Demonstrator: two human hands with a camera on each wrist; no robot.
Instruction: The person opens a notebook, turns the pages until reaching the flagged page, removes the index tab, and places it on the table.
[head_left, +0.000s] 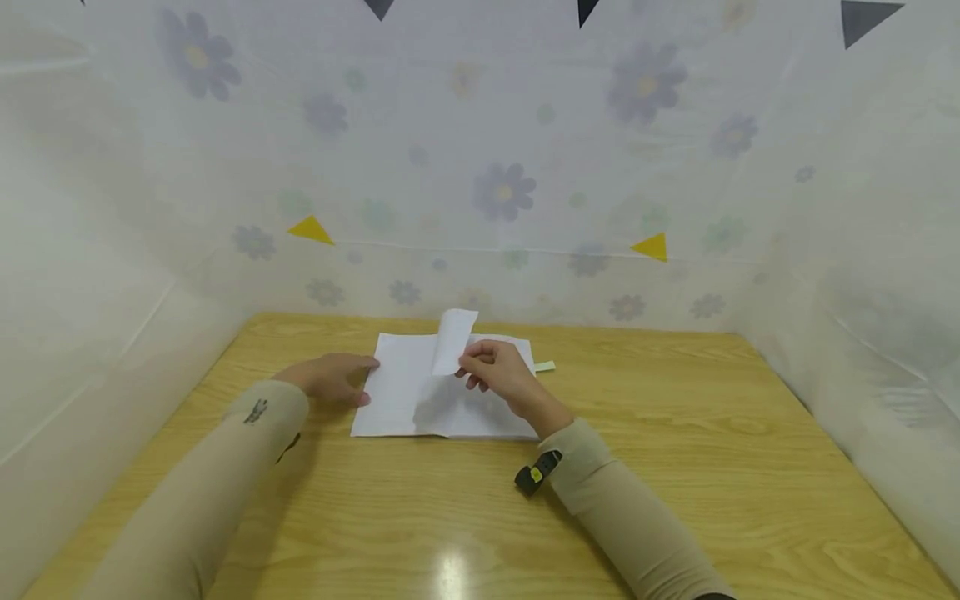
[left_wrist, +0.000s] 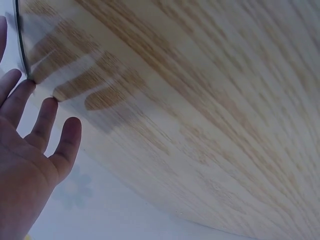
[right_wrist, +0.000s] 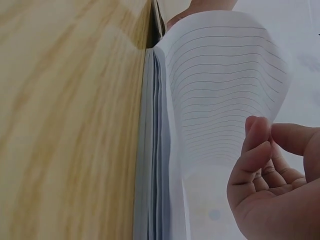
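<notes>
Right now the right hand point(head_left: 501, 372) pinches the free edge of one lined page point(head_left: 453, 340) between thumb and curled fingers point(right_wrist: 255, 150), lifting it so the sheet stands up and bows over above the open notebook point(head_left: 408, 398). From the right wrist view the page curves in a soft arc, with the stack of other leaves point(right_wrist: 152, 150) lying flat beneath it. The left hand point(head_left: 332, 377) lies with straight, spread fingers point(left_wrist: 45, 120) at the left edge of the notebook, fingertips on or just beside the paper, steadying it; it grips nothing. The notebook sits on the wooden table point(head_left: 675, 433), toward the far side and near the middle, with a small pale green tab point(head_left: 545, 366) just beside its right edge.

The thin sheet looks easy to crease or tear near the spine if it is pulled sideways rather than rolled over. A second leaf could cling to it and turn along. With only light pressure from the left hand, the notebook could slide on the smooth wood.
</notes>
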